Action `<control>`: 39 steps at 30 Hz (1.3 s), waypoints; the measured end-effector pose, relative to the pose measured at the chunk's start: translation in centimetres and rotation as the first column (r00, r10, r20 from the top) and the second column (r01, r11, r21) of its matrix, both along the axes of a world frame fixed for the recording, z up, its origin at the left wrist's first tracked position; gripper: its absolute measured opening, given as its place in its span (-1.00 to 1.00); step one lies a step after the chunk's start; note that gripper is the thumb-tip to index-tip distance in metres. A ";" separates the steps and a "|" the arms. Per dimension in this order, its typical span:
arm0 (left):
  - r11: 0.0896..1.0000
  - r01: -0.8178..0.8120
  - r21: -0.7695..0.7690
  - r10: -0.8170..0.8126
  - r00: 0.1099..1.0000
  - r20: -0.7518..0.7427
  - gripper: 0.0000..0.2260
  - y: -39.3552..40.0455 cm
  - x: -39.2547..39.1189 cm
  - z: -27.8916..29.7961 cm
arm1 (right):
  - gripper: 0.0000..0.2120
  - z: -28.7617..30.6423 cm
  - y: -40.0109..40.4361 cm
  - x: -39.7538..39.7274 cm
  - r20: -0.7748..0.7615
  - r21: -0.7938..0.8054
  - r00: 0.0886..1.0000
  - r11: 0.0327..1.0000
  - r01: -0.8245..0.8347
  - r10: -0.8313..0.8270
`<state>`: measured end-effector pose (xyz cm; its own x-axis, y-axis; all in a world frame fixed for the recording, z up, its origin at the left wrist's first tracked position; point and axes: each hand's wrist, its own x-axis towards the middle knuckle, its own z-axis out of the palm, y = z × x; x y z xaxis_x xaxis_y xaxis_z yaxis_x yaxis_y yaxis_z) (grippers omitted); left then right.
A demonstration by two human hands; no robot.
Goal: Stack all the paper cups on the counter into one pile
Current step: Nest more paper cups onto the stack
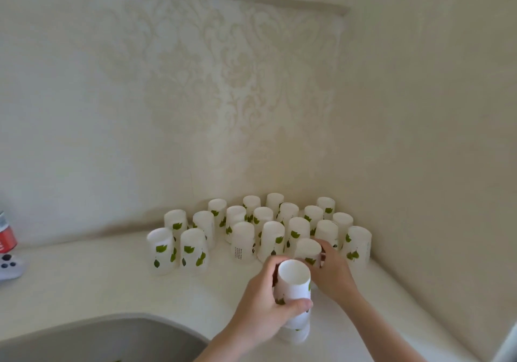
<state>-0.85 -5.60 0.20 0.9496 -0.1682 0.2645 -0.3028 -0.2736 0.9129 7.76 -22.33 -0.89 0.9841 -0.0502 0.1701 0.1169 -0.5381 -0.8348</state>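
Note:
Several white paper cups with green leaf prints (263,230) stand upside down in rows in the counter's back corner. In front of them rises a pile of nested upside-down cups (293,286), its base resting on the counter. My left hand (265,308) is wrapped around the middle of that pile. My right hand (333,272) reaches just behind it and grips a single upside-down cup (307,251) at the front of the rows, fingers around its side.
A white counter (112,283) runs to the wall corner. A sink basin (106,342) sits at the front left. At the far left stand a red can (7,240) and a white controller (9,265). Wallpapered walls close the back and right.

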 end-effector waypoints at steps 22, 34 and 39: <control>0.691 -0.705 0.158 0.684 0.709 0.173 -0.25 12.3 6.2 -2.6 | -0.45 4.2 1.2 -8.3 0.032 -0.041 0.961 0.961 -0.274 0.276; 0.816 -0.527 -0.239 0.570 0.801 0.180 -0.48 5.5 6.3 3.1 | -0.42 0.8 1.9 -5.4 0.036 0.095 0.971 0.967 -0.237 0.235; 0.987 -0.097 -0.128 0.117 0.979 0.164 -0.49 1.2 4.3 4.8 | -0.12 0.7 -2.2 -4.5 -0.158 0.022 0.922 0.934 -0.356 0.354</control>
<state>3.49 -4.39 4.98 0.8995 -0.0255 0.4363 -0.4318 -0.2058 0.8782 3.22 -24.55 -0.16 0.9513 0.3081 0.0116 0.1697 -0.4916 -0.8541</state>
